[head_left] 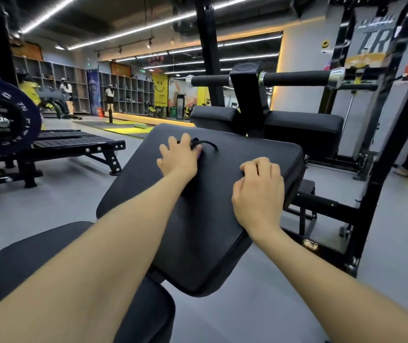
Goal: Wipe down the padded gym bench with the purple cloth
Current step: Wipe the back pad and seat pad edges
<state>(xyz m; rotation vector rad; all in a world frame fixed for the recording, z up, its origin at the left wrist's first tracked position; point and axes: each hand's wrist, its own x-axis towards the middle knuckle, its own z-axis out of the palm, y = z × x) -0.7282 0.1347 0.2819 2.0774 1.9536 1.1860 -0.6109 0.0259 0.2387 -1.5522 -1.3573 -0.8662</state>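
The padded gym bench filled the middle of the scene, its big black pad tilted, with a smaller seat pad at the near left. The left hand lay spread and pressing flat on the far part of the pad, while the right hand was curled over the pad's right side. The purple cloth was under the left hand; only a small edge showed beside the fingers.
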